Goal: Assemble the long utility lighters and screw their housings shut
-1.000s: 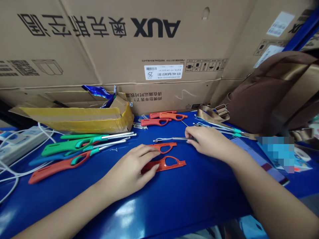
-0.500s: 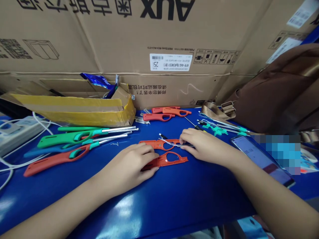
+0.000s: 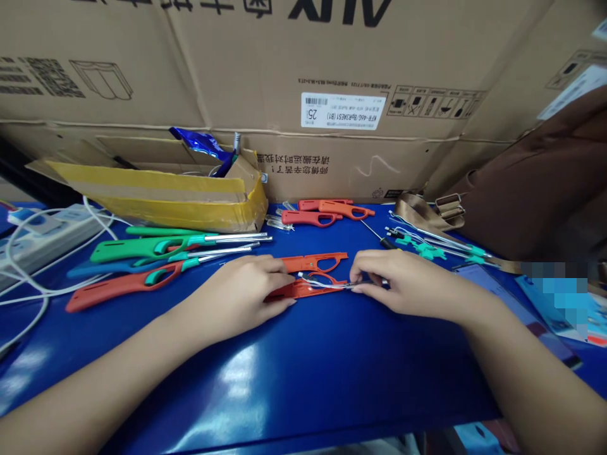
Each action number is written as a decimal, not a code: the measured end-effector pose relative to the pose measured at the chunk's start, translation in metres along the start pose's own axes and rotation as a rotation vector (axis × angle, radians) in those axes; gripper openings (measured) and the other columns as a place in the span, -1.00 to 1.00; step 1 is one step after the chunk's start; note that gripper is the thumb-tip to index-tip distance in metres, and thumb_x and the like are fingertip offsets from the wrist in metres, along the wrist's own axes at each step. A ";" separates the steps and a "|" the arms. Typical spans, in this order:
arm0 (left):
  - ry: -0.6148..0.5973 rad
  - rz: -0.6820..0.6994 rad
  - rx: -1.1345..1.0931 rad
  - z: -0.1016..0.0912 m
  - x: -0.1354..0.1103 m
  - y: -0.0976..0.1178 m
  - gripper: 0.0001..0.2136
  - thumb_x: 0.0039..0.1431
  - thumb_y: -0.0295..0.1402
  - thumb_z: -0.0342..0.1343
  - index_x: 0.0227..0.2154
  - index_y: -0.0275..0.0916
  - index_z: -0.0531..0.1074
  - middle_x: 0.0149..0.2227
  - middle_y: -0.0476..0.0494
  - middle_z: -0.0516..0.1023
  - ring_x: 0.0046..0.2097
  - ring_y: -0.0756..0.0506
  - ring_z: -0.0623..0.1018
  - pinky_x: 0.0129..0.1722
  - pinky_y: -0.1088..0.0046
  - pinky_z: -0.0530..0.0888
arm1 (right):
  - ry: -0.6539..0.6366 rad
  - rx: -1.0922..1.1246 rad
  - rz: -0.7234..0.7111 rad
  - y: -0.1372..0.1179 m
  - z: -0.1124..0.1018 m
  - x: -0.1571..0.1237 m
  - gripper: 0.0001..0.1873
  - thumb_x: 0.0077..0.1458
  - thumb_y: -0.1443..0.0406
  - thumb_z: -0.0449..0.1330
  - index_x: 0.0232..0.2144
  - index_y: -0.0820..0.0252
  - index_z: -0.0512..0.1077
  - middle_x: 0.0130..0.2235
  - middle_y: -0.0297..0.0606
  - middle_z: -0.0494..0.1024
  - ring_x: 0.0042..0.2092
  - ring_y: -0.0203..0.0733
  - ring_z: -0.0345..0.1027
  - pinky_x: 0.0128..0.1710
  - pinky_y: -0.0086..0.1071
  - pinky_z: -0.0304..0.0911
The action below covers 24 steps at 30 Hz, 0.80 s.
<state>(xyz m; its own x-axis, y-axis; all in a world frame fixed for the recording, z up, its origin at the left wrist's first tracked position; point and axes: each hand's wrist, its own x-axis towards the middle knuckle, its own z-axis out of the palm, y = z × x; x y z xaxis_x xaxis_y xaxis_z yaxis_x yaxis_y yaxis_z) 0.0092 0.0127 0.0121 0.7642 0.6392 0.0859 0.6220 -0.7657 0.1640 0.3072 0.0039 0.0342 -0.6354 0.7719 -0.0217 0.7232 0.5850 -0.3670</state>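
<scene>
My left hand (image 3: 246, 287) is closed on the grip end of an orange lighter shell half (image 3: 298, 291), hollow side up on the table. My right hand (image 3: 403, 278) pinches a thin metal lighter tube (image 3: 351, 285) at the shell's narrow end; most of the tube is hidden by the fingers. From it, white wires (image 3: 322, 285) with a small dark tip lie over the shell's trigger opening. Just behind rests a second orange shell half (image 3: 310, 261), partly covered by my left hand.
Long-necked lighters, one a green lighter (image 3: 142, 248), lie left near a yellow-taped box (image 3: 165, 205) and power strip (image 3: 61, 237). Orange-red shells (image 3: 310, 218), a screwdriver (image 3: 386, 243), wired tubes and green parts (image 3: 422, 247) lie behind. A phone (image 3: 516, 309) and brown bag (image 3: 516, 170) are right.
My right hand has brought the tube and its wires from the rear shell half to the nearer one. My left hand keeps its hold on the nearer shell. The camera view has shifted slightly.
</scene>
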 end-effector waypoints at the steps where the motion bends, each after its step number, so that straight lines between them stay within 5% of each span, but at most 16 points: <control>1: 0.004 -0.001 0.005 0.000 0.000 -0.001 -0.80 0.30 -0.28 0.20 -0.10 -0.19 0.61 -0.16 -0.16 0.62 -0.16 -0.20 0.62 -0.14 0.25 0.53 | -0.026 -0.015 0.010 0.000 0.001 0.001 -0.94 0.27 0.31 0.17 -0.25 0.08 0.47 -0.20 -0.32 0.57 -0.26 -0.22 0.40 -0.32 -0.37 0.15; 6: 0.111 -0.017 -0.037 0.001 0.000 0.003 -0.72 0.29 -0.18 0.22 -0.05 -0.23 0.57 -0.15 -0.16 0.61 -0.17 -0.19 0.61 -0.19 0.29 0.54 | -0.084 -0.031 0.028 0.001 0.004 0.002 -0.91 0.29 0.33 0.15 -0.27 0.12 0.47 -0.20 -0.33 0.57 -0.25 -0.22 0.40 -0.30 -0.36 0.16; 17: 0.272 0.061 -0.113 0.024 0.002 0.013 -0.73 0.43 -0.38 -0.01 0.09 -0.17 0.49 0.10 -0.20 0.56 0.07 -0.17 0.59 0.04 0.27 0.57 | -0.039 -0.103 -0.003 -0.004 0.005 0.005 -0.85 0.35 0.31 0.10 -0.19 0.09 0.48 -0.15 -0.29 0.56 -0.17 -0.17 0.45 -0.24 -0.32 0.22; 24: 0.251 0.065 -0.181 0.030 0.005 0.008 -0.78 0.43 -0.42 0.00 -0.10 -0.22 0.57 -0.07 -0.17 0.61 -0.04 -0.13 0.62 -0.03 0.33 0.58 | 0.026 -0.199 -0.042 -0.014 0.018 0.009 -0.84 0.37 0.25 0.08 -0.08 0.07 0.43 -0.03 -0.23 0.51 -0.15 -0.14 0.47 -0.27 -0.31 0.23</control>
<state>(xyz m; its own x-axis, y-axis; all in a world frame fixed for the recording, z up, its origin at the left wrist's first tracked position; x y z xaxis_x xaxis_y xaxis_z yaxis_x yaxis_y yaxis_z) 0.0234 0.0079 -0.0152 0.7215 0.6041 0.3384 0.5151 -0.7949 0.3207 0.2864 -0.0018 0.0223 -0.6608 0.7504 0.0151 0.7370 0.6525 -0.1764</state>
